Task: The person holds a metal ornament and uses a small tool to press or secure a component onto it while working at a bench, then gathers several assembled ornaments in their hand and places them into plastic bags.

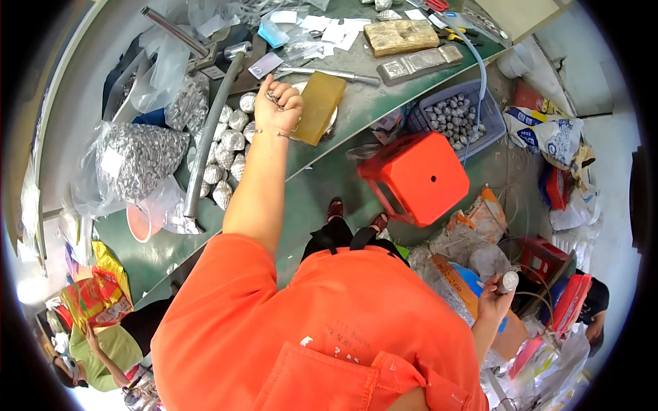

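Curling over a small metal piece (pixel 274 100) just left of the yellow block (pixel 321 108), the left hand's (pixel 278 105) fingers hide most of it, leaving its shape hard to make out. Well apart from the block, the right hand (pixel 490 301) has its fingers clamped on a silver cylinder (pixel 508 281), whose lower part is hidden. Beneath the block, a round white thing (pixel 332 127) is mostly covered. Silver lumps (pixel 238 120) crowd the green tabletop (pixel 306 156) left of the block; right of it, a red stool (pixel 425 178) stands on the floor (pixel 301 209).
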`<state>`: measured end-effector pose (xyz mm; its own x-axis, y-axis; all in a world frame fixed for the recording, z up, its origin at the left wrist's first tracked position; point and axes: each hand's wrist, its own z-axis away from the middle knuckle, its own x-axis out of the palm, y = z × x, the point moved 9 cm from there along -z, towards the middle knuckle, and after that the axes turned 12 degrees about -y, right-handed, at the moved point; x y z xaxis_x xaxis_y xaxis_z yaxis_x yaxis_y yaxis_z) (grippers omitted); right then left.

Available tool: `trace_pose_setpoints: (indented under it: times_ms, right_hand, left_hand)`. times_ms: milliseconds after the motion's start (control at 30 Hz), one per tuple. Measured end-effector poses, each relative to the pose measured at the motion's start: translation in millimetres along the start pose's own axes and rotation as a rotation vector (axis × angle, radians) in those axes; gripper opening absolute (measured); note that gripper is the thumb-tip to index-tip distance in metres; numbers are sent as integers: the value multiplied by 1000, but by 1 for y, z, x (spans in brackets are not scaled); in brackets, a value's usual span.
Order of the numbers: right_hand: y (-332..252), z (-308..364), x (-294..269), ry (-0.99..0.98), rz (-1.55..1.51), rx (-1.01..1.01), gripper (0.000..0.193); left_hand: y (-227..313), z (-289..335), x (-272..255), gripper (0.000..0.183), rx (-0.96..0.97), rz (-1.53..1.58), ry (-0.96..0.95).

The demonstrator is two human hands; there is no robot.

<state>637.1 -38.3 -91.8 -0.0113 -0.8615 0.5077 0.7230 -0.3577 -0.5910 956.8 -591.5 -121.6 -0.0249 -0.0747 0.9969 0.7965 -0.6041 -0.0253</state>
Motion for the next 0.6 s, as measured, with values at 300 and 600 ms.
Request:
trace_pose_setpoints:
  times_ms: [300,600]
  right_hand:
    - [27,4,25,-11,8,62,33]
    - [46,3,37,-48,23,84,31]
  left_hand:
    - [37,49,-14,18,-59,-934,358]
    - [24,62,18,38,-90,-2203,396]
